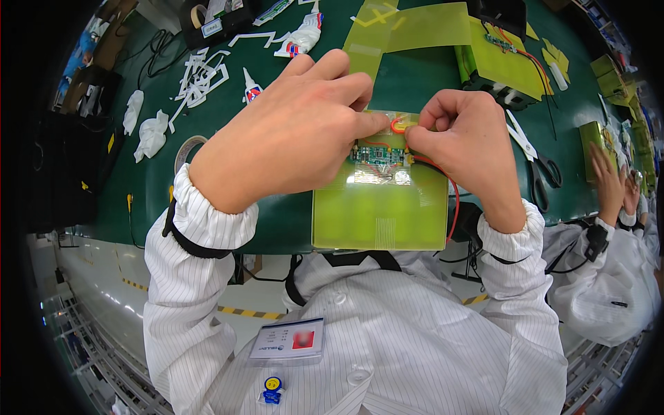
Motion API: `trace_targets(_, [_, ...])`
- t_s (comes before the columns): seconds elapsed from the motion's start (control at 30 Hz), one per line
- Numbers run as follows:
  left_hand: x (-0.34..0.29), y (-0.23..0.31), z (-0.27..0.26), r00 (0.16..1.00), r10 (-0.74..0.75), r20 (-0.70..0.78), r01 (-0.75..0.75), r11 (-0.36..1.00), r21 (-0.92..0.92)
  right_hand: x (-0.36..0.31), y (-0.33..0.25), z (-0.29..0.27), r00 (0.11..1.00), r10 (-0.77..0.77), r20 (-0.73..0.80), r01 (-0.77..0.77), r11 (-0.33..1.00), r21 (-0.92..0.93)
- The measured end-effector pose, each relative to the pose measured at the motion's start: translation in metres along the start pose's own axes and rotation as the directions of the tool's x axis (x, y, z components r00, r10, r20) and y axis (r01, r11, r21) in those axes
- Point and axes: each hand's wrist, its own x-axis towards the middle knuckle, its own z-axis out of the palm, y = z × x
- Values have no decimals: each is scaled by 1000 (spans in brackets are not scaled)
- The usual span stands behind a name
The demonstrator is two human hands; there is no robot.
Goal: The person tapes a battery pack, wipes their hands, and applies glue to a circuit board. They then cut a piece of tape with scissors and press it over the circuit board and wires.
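A flat yellow-green battery pack (pixel 379 214) lies at the table's near edge. On it sits a small green circuit board (pixel 379 155) with clear tape and thin wires around it. My left hand (pixel 290 128) reaches over from the left. Its index fingertip rests on the taped area above the board, while the other fingers are lifted and bent; the thumb is hidden. A looped orange-red wire (pixel 396 126) lies beside that fingertip. My right hand (pixel 467 142) pinches the wire between thumb and index finger. Thicker red leads (pixel 456 200) run down the pack's right side.
Scissors (pixel 529 155) lie to the right, below another wired pack (pixel 508 66). A tape roll (pixel 187 151), crumpled tissue (pixel 152 135), white strips (pixel 200 76), a glue bottle (pixel 251 86) and a tube (pixel 304 34) are at left and back. A co-worker's hands (pixel 610 183) are at far right.
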Motion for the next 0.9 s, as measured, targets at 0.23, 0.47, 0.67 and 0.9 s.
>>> trace_targets(0.23, [-1,0,0,1000,13,-2,-13,1000,-13,2,9,5,996,-89,-24,89,996,-1])
trace_targets(0.47, [2,1,9,999,32,-32,-33,999,-28,1,13,8,988,-151,31,151,989,6])
trace_targets(0.67, [-2,1,2,999,30,-34,-30,999,-16,3,11,4,990,-137,42,137,990,-11])
trace_targets(0.9, [-3,0,6,999,26,-33,-28,998,-56,3,9,5,998,-67,18,68,997,-34])
